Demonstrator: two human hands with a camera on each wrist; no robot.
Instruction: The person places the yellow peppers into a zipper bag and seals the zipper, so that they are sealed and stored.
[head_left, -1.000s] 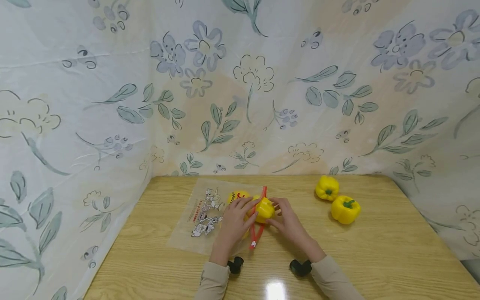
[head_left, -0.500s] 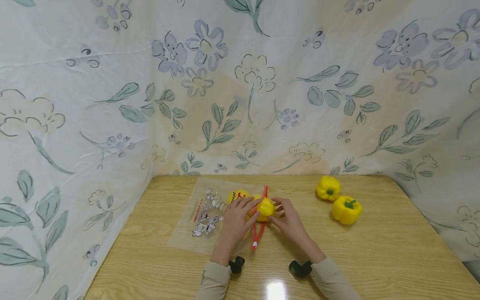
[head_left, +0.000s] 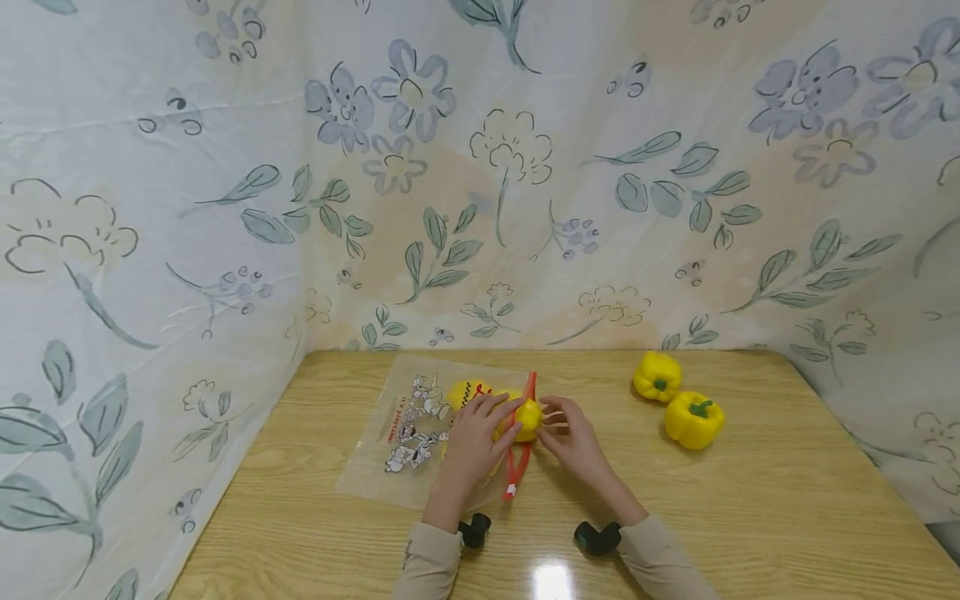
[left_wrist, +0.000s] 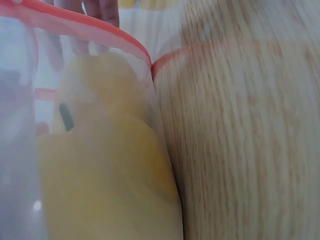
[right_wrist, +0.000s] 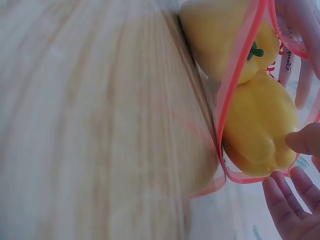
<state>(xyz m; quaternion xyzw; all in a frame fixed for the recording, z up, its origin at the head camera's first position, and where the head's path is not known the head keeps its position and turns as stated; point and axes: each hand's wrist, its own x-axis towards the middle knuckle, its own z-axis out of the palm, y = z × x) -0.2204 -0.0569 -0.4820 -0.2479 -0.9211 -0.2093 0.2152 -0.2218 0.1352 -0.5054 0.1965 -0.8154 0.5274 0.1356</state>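
I see the right hand point(head_left: 573, 442) with fingers nearly straight, its thumb touching the pepper point(head_left: 529, 422) at the bag's mouth point(head_left: 531, 385), nearer the table's point(head_left: 772, 500) far edge, probably for pushing inward. The left hand point(head_left: 476, 435) seemingly steadies it; whether pinching, I cannot tell.

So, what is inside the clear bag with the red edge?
The bag holds one yellow pepper at its opening and another pepper, with a green stem, deeper in. The left hand hides part, so the full count cannot be told.
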